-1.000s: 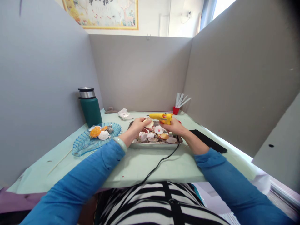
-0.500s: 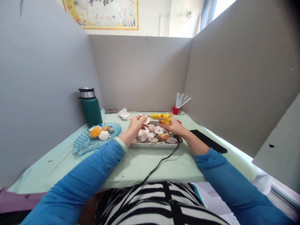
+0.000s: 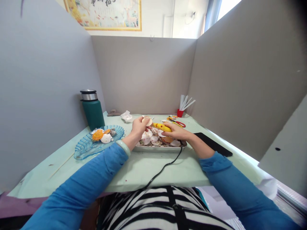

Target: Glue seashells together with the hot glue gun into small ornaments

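Observation:
Pinched in my left hand (image 3: 139, 128) is a pale seashell (image 3: 147, 121), raised over the near side of a metal tray (image 3: 158, 149). My right hand (image 3: 176, 131) is wrapped round a yellow hot glue gun (image 3: 161, 126), whose nozzle end points left, close beside the shell. Whether the tip touches the shell I cannot tell. Loose seashells (image 3: 154, 139) fill the tray below both hands. A black cord (image 3: 165, 166) runs from the glue gun across the table toward my lap.
A blue glass dish (image 3: 82, 150) with several shells lies left, before a green bottle (image 3: 93, 113). At the back stand a red cup (image 3: 180, 113) of white glue sticks, red-handled scissors (image 3: 180, 123) and crumpled white paper (image 3: 126, 116). A black flat object (image 3: 213, 144) lies right; grey partitions surround the table.
My right hand has rolled the glue gun over and lowered it a little, exposing the scissors behind. My left hand stays nearly in place with the shell.

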A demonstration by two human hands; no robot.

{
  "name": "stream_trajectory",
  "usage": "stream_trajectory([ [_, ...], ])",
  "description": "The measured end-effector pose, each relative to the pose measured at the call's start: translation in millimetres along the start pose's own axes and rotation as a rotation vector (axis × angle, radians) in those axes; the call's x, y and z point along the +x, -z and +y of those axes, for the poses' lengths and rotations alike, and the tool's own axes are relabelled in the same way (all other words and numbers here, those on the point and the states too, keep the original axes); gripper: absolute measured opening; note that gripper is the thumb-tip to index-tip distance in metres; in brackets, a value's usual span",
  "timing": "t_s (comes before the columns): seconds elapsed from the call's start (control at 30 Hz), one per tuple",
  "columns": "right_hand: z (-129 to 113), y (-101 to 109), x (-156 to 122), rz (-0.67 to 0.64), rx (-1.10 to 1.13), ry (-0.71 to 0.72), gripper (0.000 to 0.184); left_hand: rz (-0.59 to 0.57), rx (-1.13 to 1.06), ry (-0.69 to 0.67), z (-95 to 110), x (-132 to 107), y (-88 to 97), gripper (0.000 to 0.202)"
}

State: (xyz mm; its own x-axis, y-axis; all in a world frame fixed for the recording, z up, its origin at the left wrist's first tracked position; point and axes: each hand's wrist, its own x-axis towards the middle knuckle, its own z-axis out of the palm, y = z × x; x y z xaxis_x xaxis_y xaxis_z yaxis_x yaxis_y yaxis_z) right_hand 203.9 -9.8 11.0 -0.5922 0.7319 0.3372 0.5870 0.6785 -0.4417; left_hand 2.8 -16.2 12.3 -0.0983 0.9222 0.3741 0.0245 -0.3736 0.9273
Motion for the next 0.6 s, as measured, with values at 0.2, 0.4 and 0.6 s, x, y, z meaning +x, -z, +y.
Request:
stream_trajectory([
  [0.2,4.6,-4.0,-1.2,-0.054,-0.018,-0.029,0.045,-0.026,0.001,-0.014,-2.7,0.9,0.5,0.024],
  [0.4,2.1,-5.6,0.6,-0.155,-0.080,0.021,0.047,-0.344,0.094,0.125,-6.0,-1.8,-0.9,0.026],
  [0.6,8.0,-9.2,11.4,-0.082,-0.221,0.082,0.049,-0.325,0.085,0.140,-5.8,-1.7,-0.1,0.025],
])
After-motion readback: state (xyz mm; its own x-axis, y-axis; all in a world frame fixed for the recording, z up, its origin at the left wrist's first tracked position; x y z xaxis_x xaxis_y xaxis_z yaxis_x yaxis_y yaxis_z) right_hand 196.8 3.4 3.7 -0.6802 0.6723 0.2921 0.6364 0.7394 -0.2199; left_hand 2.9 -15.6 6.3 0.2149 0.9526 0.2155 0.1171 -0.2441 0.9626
